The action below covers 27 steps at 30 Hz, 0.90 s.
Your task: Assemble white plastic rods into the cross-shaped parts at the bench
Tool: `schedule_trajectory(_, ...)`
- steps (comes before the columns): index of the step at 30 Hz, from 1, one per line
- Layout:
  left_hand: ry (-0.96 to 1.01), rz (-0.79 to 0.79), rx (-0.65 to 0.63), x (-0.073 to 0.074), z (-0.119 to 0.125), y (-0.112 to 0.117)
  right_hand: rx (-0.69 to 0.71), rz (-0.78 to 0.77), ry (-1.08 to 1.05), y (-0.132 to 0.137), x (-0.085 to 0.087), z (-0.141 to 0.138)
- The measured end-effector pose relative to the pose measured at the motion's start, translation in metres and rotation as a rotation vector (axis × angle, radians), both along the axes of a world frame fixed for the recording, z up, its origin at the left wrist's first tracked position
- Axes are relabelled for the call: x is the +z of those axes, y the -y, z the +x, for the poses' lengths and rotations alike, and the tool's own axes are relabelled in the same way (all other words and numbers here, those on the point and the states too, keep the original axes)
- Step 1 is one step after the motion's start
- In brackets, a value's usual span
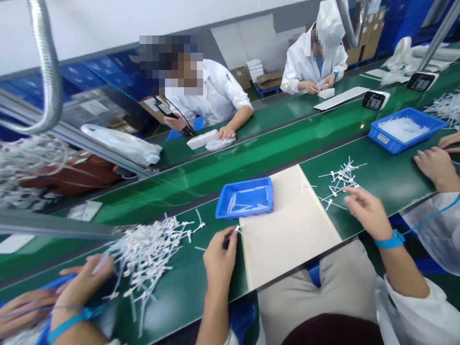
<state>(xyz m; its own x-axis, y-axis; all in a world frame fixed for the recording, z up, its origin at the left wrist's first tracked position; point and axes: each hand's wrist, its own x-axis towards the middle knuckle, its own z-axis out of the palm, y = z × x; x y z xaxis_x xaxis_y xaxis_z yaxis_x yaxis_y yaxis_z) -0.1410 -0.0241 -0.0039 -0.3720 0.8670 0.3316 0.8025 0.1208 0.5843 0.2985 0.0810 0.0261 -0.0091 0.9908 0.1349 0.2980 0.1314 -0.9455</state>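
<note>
Two hands are ours: our left hand (220, 258) pinches a white piece (236, 230) at the edge of the board (287, 225); our right hand (368, 213), open, hangs by the pile (341, 177) near the front edge of the desk (391, 177).

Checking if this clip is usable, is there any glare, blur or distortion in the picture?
Head view: wide-angle bending and a tilted frame, with the metal hose curving at left; streaky glare along the green belt; the white tangle at far left is soft, while the white plastic pieces in front stay fairly sharp.

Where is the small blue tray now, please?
In the head view, the small blue tray sits on the green belt beside the cream board, above the left hand.
</note>
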Motion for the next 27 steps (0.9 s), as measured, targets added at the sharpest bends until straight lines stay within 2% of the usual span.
schedule_trajectory(2, 0.105, 0.030, -0.077, 0.014, 0.028, -0.002, 0.141, -0.015, -0.059, 0.014, -0.002, -0.036)
schedule_trajectory(6, 0.272, -0.012, -0.376, 0.029, 0.090, -0.010, 0.439, 0.033, -0.150, 0.031, -0.014, -0.102)
schedule_trajectory(8, 0.339, -0.050, -0.447, 0.030, 0.112, -0.016, 0.536, 0.007, -0.186, 0.035, -0.022, -0.121)
schedule_trajectory(10, 0.407, -0.087, -0.449, 0.029, 0.123, -0.021, 0.572, -0.040, -0.229, 0.037, -0.030, -0.128)
schedule_trajectory(15, 0.552, -0.166, -0.394, 0.029, 0.128, -0.032, 0.566, -0.114, -0.306, 0.034, -0.041, -0.127)
schedule_trajectory(18, 0.657, -0.176, -0.356, 0.030, 0.134, -0.035, 0.544, -0.106, -0.320, 0.033, -0.040, -0.128)
schedule_trajectory(21, 0.727, -0.207, -0.387, 0.030, 0.138, -0.037, 0.510, -0.097, -0.332, 0.032, -0.036, -0.129)
schedule_trajectory(24, 0.594, -0.200, -0.431, 0.033, 0.126, -0.045, 0.475, -0.148, -0.384, 0.031, -0.034, -0.130)
schedule_trajectory(27, 0.256, -0.128, -0.418, 0.044, 0.091, -0.068, 0.442, -0.218, -0.460, 0.028, -0.037, -0.130)
